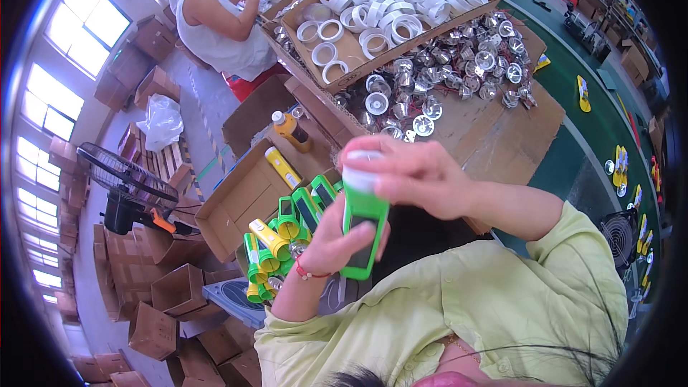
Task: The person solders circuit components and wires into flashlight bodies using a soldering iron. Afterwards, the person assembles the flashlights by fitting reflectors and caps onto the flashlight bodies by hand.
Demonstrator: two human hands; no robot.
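Note:
My left hand (332, 238) is wrapped around a green flashlight (365, 206) with a dark panel on its side, held upright in front of my chest. Closed over its top end, the fingers of my right hand (428, 178) grip the white ring (360, 179) at the head. Part of the ring is hidden under those fingers. Left of my hands, several green and yellow flashlight bodies (304, 208) lie piled in an open cardboard box (222, 204). Beyond my hands lies a heap of shiny reflector cups (459, 64) with red wires.
A shallow cardboard tray (344, 84) of white rings (401, 25) stands at the back. An orange bottle (292, 132) is beside the box. A black fan (129, 183) stands left. A co-worker (222, 21) works at the far left. Yellow flashlights (584, 93) lie along a green conveyor belt (566, 72) at right.

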